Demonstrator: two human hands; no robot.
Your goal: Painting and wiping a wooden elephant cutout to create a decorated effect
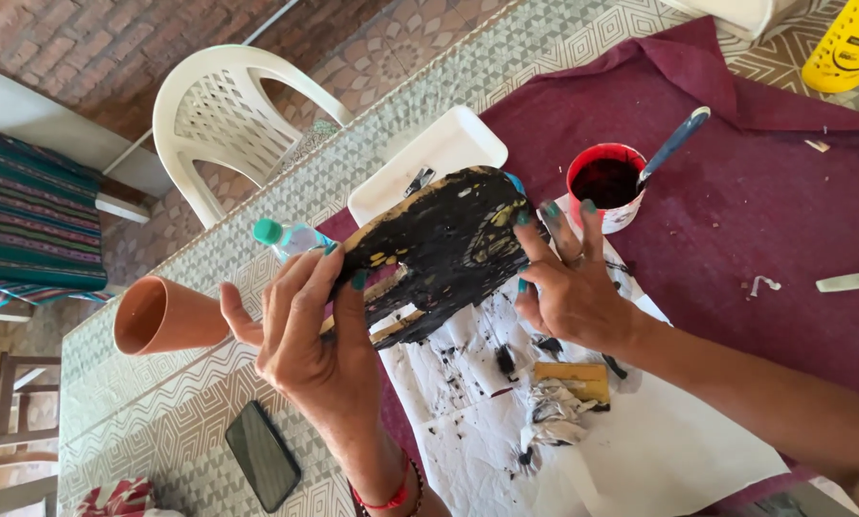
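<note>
A flat wooden cut-out shape, painted mostly black with bare yellow wood showing in spots, is held up above the table between both hands. My left hand grips its lower left end with the fingers curled round the edge. My right hand presses its fingertips against the right edge. Both hands have teal nail polish. Beneath lies white paper spattered with black paint. Behind my right hand stands a red-and-white cup of dark paint with a blue-handled brush leaning in it.
A yellow sponge and crumpled foil lie on the paper. A white tray, small bottle with teal cap, terracotta pot, phone, maroon cloth, yellow bottle and white plastic chair surround them.
</note>
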